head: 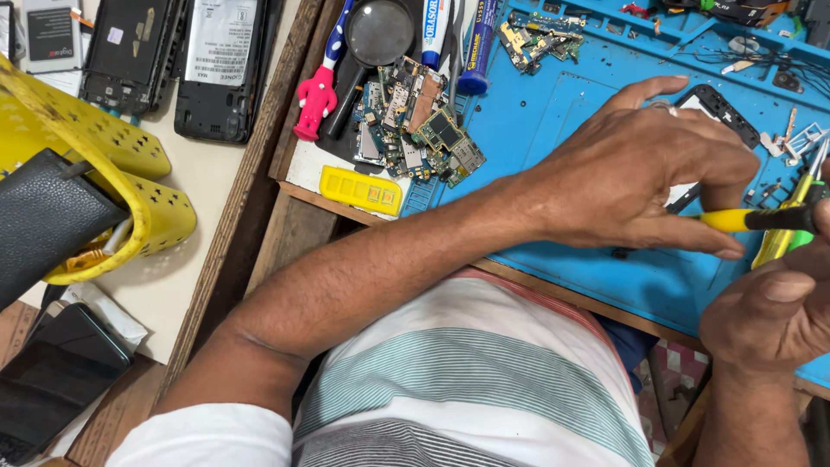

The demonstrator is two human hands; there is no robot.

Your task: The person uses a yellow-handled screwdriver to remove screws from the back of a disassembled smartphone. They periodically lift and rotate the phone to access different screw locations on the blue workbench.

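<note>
The blue work mat covers most of the bench, and on it, largely hidden under the left hand, lies a dark phone frame with only its upper corner showing. The left hand presses flat over that frame, fingers spread and closed on nothing, simply pinning it down. The right hand sits at the mat's near edge, its grip closed on a yellow-handled screwdriver whose shaft runs leftward beneath the left fingertips; a green-and-yellow tool lies just beside it. To the left, on a white tray, sits a heap of small circuit boards, near a black magnifying glass, a pink toothbrush and a yellow parts box. Further left stand opened phones and a yellow basket (a black wallet rests in it). The work would go best with the frame held still, the driver kept in line with the screw, and light, steady pressure so the tip does not slip
</note>
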